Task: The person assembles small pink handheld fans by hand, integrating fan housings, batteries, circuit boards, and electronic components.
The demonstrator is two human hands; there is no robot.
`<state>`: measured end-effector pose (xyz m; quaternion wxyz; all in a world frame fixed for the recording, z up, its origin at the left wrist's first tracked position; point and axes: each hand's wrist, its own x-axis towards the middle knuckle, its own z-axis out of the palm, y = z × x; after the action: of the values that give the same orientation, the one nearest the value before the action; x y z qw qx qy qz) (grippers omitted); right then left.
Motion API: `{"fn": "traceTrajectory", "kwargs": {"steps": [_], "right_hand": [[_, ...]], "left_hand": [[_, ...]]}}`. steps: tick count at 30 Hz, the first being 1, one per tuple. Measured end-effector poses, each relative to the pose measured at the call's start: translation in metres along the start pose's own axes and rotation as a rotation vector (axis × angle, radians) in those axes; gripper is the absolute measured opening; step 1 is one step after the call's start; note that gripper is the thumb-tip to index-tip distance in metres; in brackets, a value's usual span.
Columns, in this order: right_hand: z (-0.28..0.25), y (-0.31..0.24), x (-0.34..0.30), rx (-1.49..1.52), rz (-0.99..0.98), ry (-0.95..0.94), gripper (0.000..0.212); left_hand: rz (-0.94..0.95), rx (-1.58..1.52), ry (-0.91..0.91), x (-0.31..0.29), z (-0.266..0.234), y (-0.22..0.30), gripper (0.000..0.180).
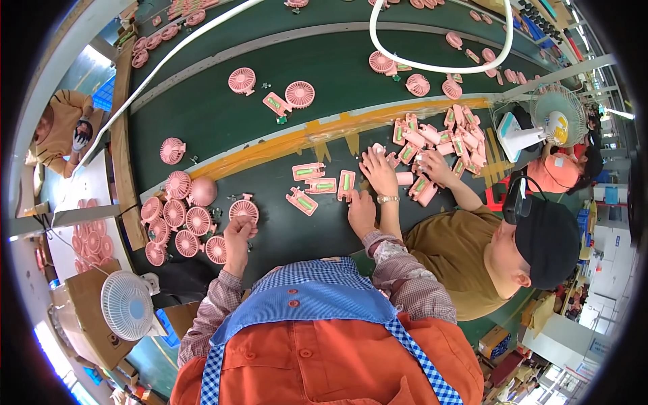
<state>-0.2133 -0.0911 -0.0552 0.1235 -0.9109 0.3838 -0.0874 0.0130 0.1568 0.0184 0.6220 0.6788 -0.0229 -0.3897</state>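
My left hand (237, 241) is closed, fingertips pinched together at the near rim of a round pink fan head (244, 208); what lies between them is too small to make out. My right hand (362, 214) has its fingers curled at the near end of a pink handle shell (346, 183) with a green strip inside, and seems to grip it. Left of that shell lie three similar handle shells (320, 185), open side up. A cluster of pink fan heads (198, 221) lies beyond my left hand, with a smooth round pink cover (202, 192) among them.
At my right a co-worker's hands (379, 172) reach into a heap of pink handle shells (442, 143). An orange-taped ledge (283, 140) separates this bench from a green belt (202, 91) carrying fan parts. White fans stand at left (127, 305) and right (555, 118). A white cable (196, 37) hangs overhead.
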Motion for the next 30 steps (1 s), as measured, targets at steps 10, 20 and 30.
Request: {"fn": "traceTrajectory", "kwargs": {"steps": [10,20,30], "right_hand": [[0.027,0.024,-0.003,0.691,0.142,-0.042,0.011],[0.0,0.015,-0.002,0.681,0.122,-0.088,0.008],[-0.006,-0.042,-0.011,1.219,0.326,-0.563,0.009]], "left_hand": [[-0.035,0.014,0.021,-0.007,0.009,-0.019,0.013],[0.042,0.031,0.238,-0.022,-0.044,-0.05,0.01],[0.372,0.485,0.421,0.014,-0.07,-0.061,0.011]]}}
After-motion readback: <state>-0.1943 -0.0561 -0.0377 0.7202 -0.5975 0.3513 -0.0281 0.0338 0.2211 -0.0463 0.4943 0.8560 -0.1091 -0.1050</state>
